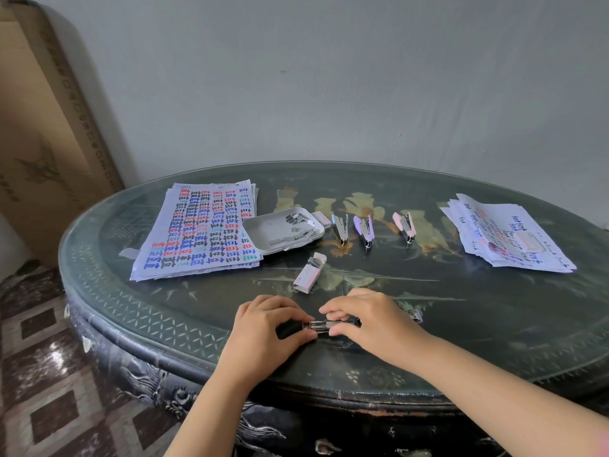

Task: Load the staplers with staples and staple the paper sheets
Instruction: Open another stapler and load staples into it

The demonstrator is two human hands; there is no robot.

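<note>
Your left hand (263, 328) grips the dark end of the black stapler (324, 324), and your right hand (369, 318) pinches its shiny metal magazine, low over the near edge of the table (461, 324). Beyond them lies an open staple box (309, 273), its print too small to read. Staple strips (298, 219) sit in the grey tray (260, 225). To its right stand the blue stapler (341, 227), purple stapler (364, 229) and pink stapler (404, 225). The left paper stack (197, 232) reads "test" in rows of black, red, blue and green; the right paper stack (507, 239) shows "test" too.
</note>
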